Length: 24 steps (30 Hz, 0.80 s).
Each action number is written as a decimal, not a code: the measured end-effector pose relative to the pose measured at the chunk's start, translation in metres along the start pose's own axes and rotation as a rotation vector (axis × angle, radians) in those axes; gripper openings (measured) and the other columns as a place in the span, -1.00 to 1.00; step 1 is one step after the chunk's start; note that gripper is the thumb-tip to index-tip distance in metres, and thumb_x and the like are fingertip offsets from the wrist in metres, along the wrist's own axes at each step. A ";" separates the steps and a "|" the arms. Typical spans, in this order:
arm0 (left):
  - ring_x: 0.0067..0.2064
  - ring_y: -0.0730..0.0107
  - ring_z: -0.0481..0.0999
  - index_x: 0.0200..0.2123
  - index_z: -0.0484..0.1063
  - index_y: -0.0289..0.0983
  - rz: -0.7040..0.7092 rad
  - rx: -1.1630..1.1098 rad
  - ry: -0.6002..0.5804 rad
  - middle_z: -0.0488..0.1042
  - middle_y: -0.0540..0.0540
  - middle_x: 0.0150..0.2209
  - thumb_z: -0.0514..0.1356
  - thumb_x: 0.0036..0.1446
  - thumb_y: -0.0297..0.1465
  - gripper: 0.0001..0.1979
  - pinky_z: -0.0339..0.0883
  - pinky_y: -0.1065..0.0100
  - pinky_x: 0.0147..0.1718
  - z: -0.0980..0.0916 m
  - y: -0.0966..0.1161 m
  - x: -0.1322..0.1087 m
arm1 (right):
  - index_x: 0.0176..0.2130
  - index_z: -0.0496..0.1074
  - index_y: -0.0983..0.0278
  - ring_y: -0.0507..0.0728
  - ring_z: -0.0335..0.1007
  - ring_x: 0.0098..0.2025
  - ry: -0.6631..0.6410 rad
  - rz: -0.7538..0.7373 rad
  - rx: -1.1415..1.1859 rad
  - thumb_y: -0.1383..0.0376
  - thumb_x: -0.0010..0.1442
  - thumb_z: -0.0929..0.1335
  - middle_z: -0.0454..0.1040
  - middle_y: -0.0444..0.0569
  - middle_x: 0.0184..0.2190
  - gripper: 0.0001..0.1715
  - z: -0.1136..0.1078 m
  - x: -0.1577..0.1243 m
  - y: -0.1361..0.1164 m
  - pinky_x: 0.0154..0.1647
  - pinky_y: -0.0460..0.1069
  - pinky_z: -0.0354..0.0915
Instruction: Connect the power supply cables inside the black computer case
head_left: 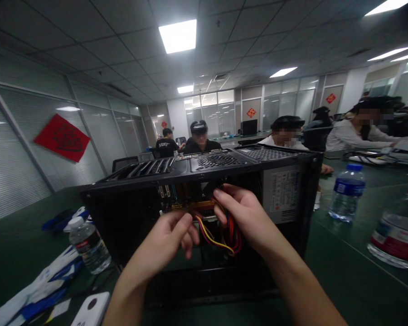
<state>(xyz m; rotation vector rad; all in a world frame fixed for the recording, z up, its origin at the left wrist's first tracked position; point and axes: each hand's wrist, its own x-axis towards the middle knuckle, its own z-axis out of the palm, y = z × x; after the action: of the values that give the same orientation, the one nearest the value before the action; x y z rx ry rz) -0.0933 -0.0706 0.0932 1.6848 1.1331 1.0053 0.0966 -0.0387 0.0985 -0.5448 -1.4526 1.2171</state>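
Observation:
A black computer case (122,217) lies before me with its open side facing me. My left hand (173,233) is inside the opening, fingers curled and closed around one end of a thin power cable (211,237) with yellow, red and black wires. On the right, my right hand (241,208) pinches the bundled wires (231,228) of the cable, its thumb and fingertips near a dark part I cannot make out. Behind both hands sits a circuit board with slots (165,192). The labelled power supply (281,194) is right of my right hand. The fingertips are partly hidden.
On the green table (340,271) a blue-capped water bottle (347,192) and a red-capped bottle (397,231) stand right of the case. Left are a white-capped bottle (88,244), work gloves (41,285) and a white device (91,310). Several people sit beyond.

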 end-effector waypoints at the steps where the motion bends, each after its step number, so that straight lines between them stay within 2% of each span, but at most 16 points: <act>1: -0.59 0.50 0.33 -0.14 0.47 -0.34 -0.047 -0.009 -0.107 0.40 0.02 -0.53 0.16 0.16 -0.02 -0.51 0.24 0.45 -0.60 -0.002 0.003 -0.005 | -0.40 0.27 0.27 -0.06 0.07 -0.63 0.011 -0.010 0.011 0.03 0.24 0.34 0.23 -0.27 -0.69 -0.62 0.001 -0.001 0.000 -0.57 -0.13 0.04; 2: -0.59 0.53 0.30 -0.22 0.49 -0.35 -0.072 -0.014 -0.170 0.37 0.04 -0.55 0.21 0.13 -0.05 -0.57 0.22 0.48 -0.61 -0.003 0.007 -0.009 | -0.41 0.27 0.27 -0.06 0.08 -0.63 0.019 -0.018 0.015 0.03 0.23 0.35 0.23 -0.27 -0.69 -0.61 0.002 -0.001 0.000 -0.57 -0.14 0.05; 3: -0.57 0.54 0.30 -0.28 0.50 -0.35 -0.071 -0.022 -0.186 0.37 0.03 -0.55 0.24 0.12 -0.10 -0.61 0.22 0.49 -0.59 -0.004 0.010 -0.011 | -0.42 0.28 0.27 -0.06 0.09 -0.63 0.022 -0.022 0.013 0.03 0.23 0.35 0.24 -0.26 -0.68 -0.60 0.003 -0.001 0.000 -0.56 -0.14 0.07; 5: -0.51 0.53 0.36 -0.31 0.52 -0.36 -0.023 -0.050 -0.124 0.42 -0.01 -0.49 0.26 0.12 -0.17 -0.68 0.28 0.48 -0.49 -0.005 0.017 -0.014 | -0.44 0.30 0.28 -0.06 0.15 -0.61 0.012 -0.026 -0.003 0.03 0.23 0.35 0.30 -0.23 -0.65 -0.59 0.003 -0.001 -0.001 -0.54 -0.13 0.12; 7: -0.43 0.49 0.41 -0.24 0.54 -0.35 0.034 -0.078 -0.038 0.47 -0.04 -0.44 0.26 0.14 -0.21 -0.71 0.31 0.46 -0.40 -0.005 0.021 -0.013 | -0.48 0.36 0.31 -0.04 0.24 -0.57 -0.019 -0.023 -0.011 0.02 0.23 0.35 0.38 -0.16 -0.60 -0.56 0.004 -0.002 -0.005 -0.50 -0.13 0.19; 14: -0.46 0.55 0.29 -0.12 0.57 -0.32 0.105 -0.166 0.061 0.45 -0.03 -0.45 0.26 0.16 -0.25 -0.69 0.19 0.50 -0.45 -0.012 0.003 -0.006 | -0.43 0.50 0.34 0.06 0.44 -0.43 -0.029 0.004 -0.039 0.00 0.21 0.37 0.54 -0.02 -0.49 -0.55 0.007 -0.007 -0.012 -0.39 -0.08 0.34; 20: -0.36 0.44 0.37 -0.10 0.58 -0.31 0.097 -0.286 0.076 0.51 -0.12 -0.33 0.26 0.15 -0.23 -0.67 0.26 0.44 -0.35 -0.010 0.003 -0.007 | -0.43 0.53 0.30 0.09 0.46 -0.38 0.001 -0.061 -0.163 0.05 0.21 0.38 0.55 -0.05 -0.46 -0.62 0.013 -0.010 -0.010 -0.35 -0.07 0.36; 24: -0.35 0.42 0.38 -0.19 0.60 -0.35 0.104 -0.353 0.088 0.50 -0.12 -0.38 0.28 0.14 -0.23 -0.69 0.25 0.41 -0.32 -0.003 0.004 -0.004 | -0.36 0.58 0.29 0.12 0.46 -0.33 -0.024 -0.087 -0.176 0.08 0.20 0.39 0.56 -0.05 -0.40 -0.66 0.019 -0.012 -0.009 -0.31 -0.05 0.37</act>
<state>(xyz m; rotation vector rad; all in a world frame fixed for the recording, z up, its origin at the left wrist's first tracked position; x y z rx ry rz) -0.0967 -0.0748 0.0969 1.4366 0.8685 1.2745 0.0855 -0.0590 0.1041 -0.5811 -1.5968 1.0373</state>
